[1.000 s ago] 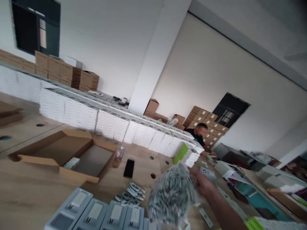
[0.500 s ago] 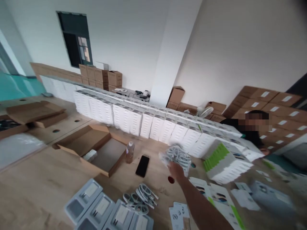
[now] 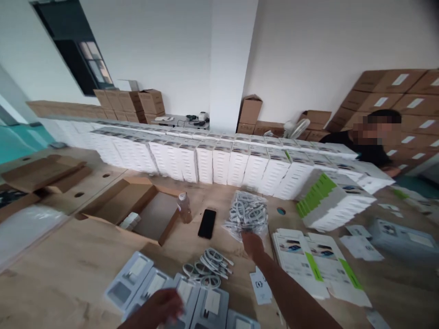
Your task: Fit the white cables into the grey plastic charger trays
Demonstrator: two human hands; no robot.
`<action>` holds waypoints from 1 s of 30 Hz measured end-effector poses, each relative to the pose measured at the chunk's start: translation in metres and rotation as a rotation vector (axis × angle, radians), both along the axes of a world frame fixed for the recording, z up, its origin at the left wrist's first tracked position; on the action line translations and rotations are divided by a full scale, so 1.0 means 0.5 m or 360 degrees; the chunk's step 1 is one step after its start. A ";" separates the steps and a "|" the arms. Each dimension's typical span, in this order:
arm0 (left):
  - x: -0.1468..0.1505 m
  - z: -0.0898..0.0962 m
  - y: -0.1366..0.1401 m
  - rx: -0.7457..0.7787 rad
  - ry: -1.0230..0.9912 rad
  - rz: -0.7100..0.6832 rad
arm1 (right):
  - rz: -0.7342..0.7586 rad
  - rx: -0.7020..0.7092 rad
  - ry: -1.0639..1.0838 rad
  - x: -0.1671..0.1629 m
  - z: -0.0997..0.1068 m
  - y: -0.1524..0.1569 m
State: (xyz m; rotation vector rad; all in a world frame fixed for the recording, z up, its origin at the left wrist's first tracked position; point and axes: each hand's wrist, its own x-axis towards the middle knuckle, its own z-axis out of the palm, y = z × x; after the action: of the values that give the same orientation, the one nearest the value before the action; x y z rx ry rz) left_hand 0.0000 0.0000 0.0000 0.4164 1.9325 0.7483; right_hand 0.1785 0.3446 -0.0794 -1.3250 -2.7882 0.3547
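Cable bag (image 3: 247, 210) was pinched on the table (image 3: 78, 256) at its 6 o'clock edge by right-hand (image 3: 253, 246) fingers; phone (image 3: 207, 224) seen at bag's 9 o'clock. Left hand (image 3: 168, 304) was blurred over grey trays (image 3: 219, 311), fingers couldn't be read.

Illumination moderate, diffuse; source out of frame. Wall (image 3: 164, 50) reads grey, view darkening at the upper right corner. Pale glare on the plastic sheet (image 3: 30, 228); shadows on the desk (image 3: 82, 265) soft. Left hand (image 3: 168, 304) motion-blurred, right hand (image 3: 253, 246) sharper. Wide-angle distortion: window (image 3: 68, 50) tilts at left. Print on the white boxes (image 3: 222, 164) smeared, probably by camera movement. Pixelation masks part of the person (image 3: 372, 153) at right.
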 end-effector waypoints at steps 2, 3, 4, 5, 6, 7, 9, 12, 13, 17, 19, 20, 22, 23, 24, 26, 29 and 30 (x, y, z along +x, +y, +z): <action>-0.012 -0.020 0.124 0.0430 -0.0497 -0.0216 | -0.0020 -0.0029 0.0065 -0.003 0.010 0.001; -0.013 -0.032 0.187 0.0471 -0.0578 -0.0203 | -0.0038 -0.0034 0.0099 -0.003 0.016 0.001; -0.012 -0.045 0.247 0.0485 -0.0643 -0.0174 | -0.0056 -0.0036 0.0128 -0.003 0.021 0.000; -0.007 -0.059 0.305 0.0478 -0.0714 -0.0118 | -0.0069 -0.0039 0.0147 -0.002 0.025 -0.002; 0.001 -0.075 0.359 0.0442 -0.0795 -0.0064 | -0.0075 -0.0046 0.0153 0.000 0.026 -0.004; 0.010 -0.091 0.408 0.0392 -0.0868 -0.0012 | -0.0081 -0.0058 0.0157 0.002 0.026 -0.007; 0.032 -0.127 0.490 0.0272 -0.0956 0.0086 | -0.0087 -0.0098 0.0187 0.005 0.019 -0.011; 0.062 -0.176 0.573 0.0168 -0.1012 0.0193 | -0.0078 -0.0221 0.0237 0.008 0.005 -0.011; 0.069 -0.190 0.590 0.0157 -0.1029 0.0217 | -0.0066 -0.0273 0.0224 0.008 0.002 -0.008; 0.073 -0.225 0.605 0.0215 -0.1129 0.0225 | 0.0018 -0.0366 0.0011 0.000 -0.002 0.011; 0.065 -0.233 0.592 0.0276 -0.1190 0.0174 | 0.0091 -0.0361 -0.0074 -0.010 -0.005 0.020; 0.060 -0.235 0.584 0.0304 -0.1209 0.0146 | 0.0128 -0.0361 -0.0097 -0.015 -0.007 0.023; 0.052 -0.240 0.570 0.0351 -0.1212 0.0104 | 0.0191 -0.0372 -0.0122 -0.027 -0.012 0.026; 0.050 -0.242 0.565 0.0374 -0.1195 0.0096 | 0.0203 -0.0385 -0.0124 -0.032 -0.014 0.028; 0.048 -0.245 0.562 0.0395 -0.1167 0.0097 | 0.0196 -0.0403 -0.0118 -0.036 -0.014 0.029; 0.048 -0.248 0.561 0.0434 -0.1109 0.0106 | 0.0158 -0.0446 -0.0109 -0.040 -0.012 0.031; 0.050 -0.249 0.557 0.0496 -0.1074 0.0097 | 0.0118 -0.0496 -0.0081 -0.039 -0.004 0.031; 0.050 -0.248 0.554 0.0517 -0.1083 0.0087 | 0.0115 -0.0497 -0.0069 -0.037 -0.002 0.030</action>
State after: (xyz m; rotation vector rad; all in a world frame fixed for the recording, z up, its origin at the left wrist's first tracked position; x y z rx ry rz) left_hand 0.0248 0.2772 -0.1238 0.2550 1.1924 1.0815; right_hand 0.1599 0.3597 -0.0805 -1.2979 -2.9116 0.8030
